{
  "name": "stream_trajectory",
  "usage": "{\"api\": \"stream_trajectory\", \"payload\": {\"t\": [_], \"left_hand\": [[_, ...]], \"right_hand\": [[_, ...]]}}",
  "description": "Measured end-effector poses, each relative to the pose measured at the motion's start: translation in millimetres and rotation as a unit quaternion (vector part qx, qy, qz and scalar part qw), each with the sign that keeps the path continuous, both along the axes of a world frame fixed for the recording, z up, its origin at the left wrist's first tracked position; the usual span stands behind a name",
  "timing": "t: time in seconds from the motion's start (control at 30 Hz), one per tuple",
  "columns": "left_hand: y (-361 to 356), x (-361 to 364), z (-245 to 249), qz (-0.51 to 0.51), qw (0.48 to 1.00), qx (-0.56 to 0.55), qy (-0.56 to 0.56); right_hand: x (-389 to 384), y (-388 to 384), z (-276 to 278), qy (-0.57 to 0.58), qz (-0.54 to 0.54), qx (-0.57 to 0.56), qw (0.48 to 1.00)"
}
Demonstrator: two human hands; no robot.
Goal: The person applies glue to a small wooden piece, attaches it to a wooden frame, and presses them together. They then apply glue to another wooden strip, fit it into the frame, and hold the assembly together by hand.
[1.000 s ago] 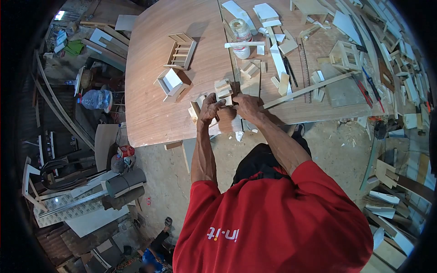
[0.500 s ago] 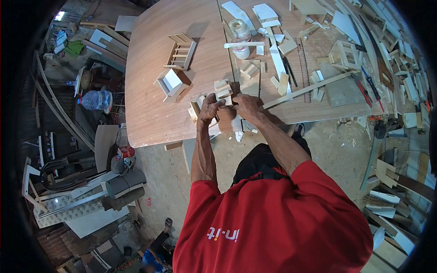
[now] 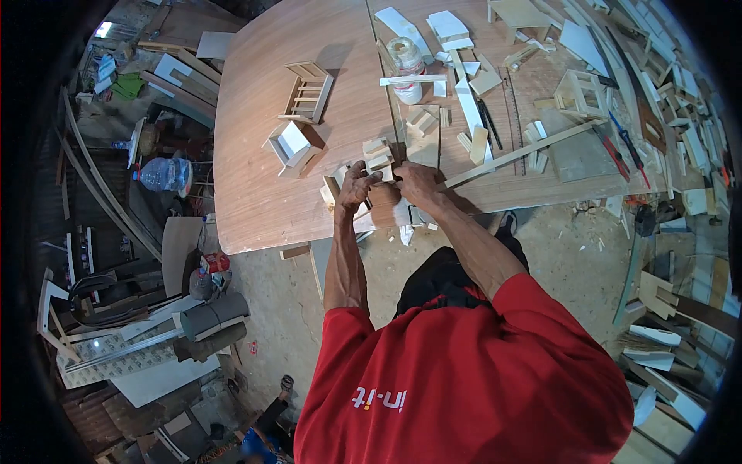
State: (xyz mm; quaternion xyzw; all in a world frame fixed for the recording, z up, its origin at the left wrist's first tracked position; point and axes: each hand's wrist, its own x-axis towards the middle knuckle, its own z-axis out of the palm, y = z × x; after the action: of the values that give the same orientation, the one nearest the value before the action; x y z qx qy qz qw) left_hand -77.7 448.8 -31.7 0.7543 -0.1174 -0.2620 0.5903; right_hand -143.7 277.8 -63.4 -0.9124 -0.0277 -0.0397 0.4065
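Near the front edge of the wooden table, my left hand (image 3: 357, 186) and my right hand (image 3: 417, 182) are closed at either side of a small piece made of pale wood blocks (image 3: 377, 155). The left thumb points across toward the right hand and touches the piece's near side. My right fingertips press at its right side, where the exact grip is hidden. Beside my left wrist lies another small wood piece (image 3: 330, 191), partly covered by the hand. More small pale blocks (image 3: 423, 121) sit just beyond my right hand.
A miniature slatted wooden frame (image 3: 307, 93) and a small white-seated chair (image 3: 292, 145) stand left on the table. Behind is a glue jar (image 3: 406, 69) with a strip across it. A long wood strip (image 3: 525, 155), a ruler (image 3: 514, 120) and a handsaw (image 3: 651, 124) lie right.
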Motion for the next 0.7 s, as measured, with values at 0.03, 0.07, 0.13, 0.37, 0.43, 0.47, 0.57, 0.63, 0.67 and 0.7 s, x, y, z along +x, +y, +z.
{"api": "stream_trajectory", "payload": {"t": [0.03, 0.07, 0.13, 0.37, 0.43, 0.47, 0.57, 0.63, 0.67, 0.7], "left_hand": [[1.7, 0.3, -2.0, 0.000, 1.000, 0.000, -0.001], [3.3, 0.7, -3.7, -0.012, 1.000, -0.013, -0.016], [1.8, 0.6, -2.2, -0.026, 0.999, -0.027, -0.033], [-2.4, -3.1, -4.4, 0.046, 0.999, -0.001, 0.001], [-4.3, -3.5, -1.2, 0.045, 0.999, 0.004, -0.004], [-5.0, -4.1, 0.4, 0.048, 0.998, 0.030, -0.019], [-10.8, -11.1, 13.9, 0.062, 0.994, 0.077, -0.053], [-10.6, -13.4, 9.3, 0.075, 0.990, 0.099, -0.073], [-10.1, -14.0, 3.5, 0.099, 0.985, 0.099, -0.100], [-11.2, -15.4, 3.1, 0.122, 0.979, 0.099, -0.127]], "right_hand": [[-0.5, -0.1, 3.1, 0.009, -0.002, 0.000, 1.000], [-0.9, -0.3, 6.3, 0.018, -0.005, 0.000, 1.000], [-1.1, 0.1, 7.4, 0.022, -0.011, -0.001, 1.000], [-1.6, -6.2, 3.2, 0.007, -0.033, 0.081, 0.996], [-3.7, -9.5, 7.5, -0.009, -0.032, 0.087, 0.996], [-4.9, -11.9, 9.7, -0.025, -0.031, 0.094, 0.995], [-9.9, -19.6, 19.4, -0.056, -0.063, 0.076, 0.994], [-14.5, -26.7, 23.8, -0.061, -0.082, 0.082, 0.991], [-17.0, -31.3, 26.0, -0.065, -0.101, 0.089, 0.989], [-19.7, -37.4, 28.3, -0.066, -0.102, 0.088, 0.989]]}}
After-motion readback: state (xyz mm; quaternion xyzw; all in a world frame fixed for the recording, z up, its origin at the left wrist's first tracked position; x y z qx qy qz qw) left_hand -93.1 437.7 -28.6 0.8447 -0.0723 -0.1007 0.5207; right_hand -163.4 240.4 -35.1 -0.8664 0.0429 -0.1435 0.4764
